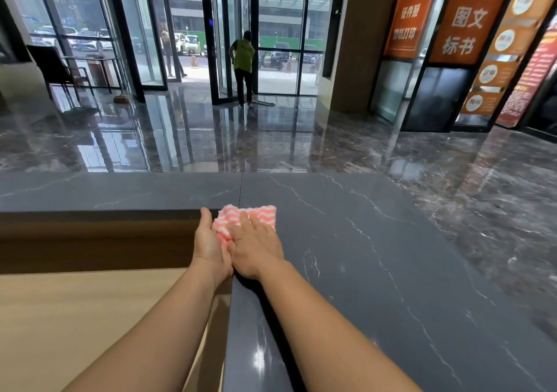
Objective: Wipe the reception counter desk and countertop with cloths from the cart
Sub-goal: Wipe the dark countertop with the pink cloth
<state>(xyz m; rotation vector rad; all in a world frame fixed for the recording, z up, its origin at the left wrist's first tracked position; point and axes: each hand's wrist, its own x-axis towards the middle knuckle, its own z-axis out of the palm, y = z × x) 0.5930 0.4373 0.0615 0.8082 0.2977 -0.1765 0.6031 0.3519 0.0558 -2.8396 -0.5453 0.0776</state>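
Note:
A pink and white zigzag cloth (pixel 256 214) lies on the dark grey marble countertop (pixel 376 256), right at its inner corner. My right hand (pixel 256 245) lies flat on top of the cloth, fingers spread, pressing it down. My left hand (pixel 209 245) stands on edge against the countertop's inner edge, touching the cloth's left side with the thumb up. Below and to the left is the light wooden desk surface (pixel 90 316).
The countertop runs left along the far side (pixel 105 192) and toward me on the right. Beyond it is a glossy marble lobby floor (pixel 211 138), where a person in a yellow-green vest (pixel 243 66) mops by glass doors. Orange signs (pixel 470 14) stand at right.

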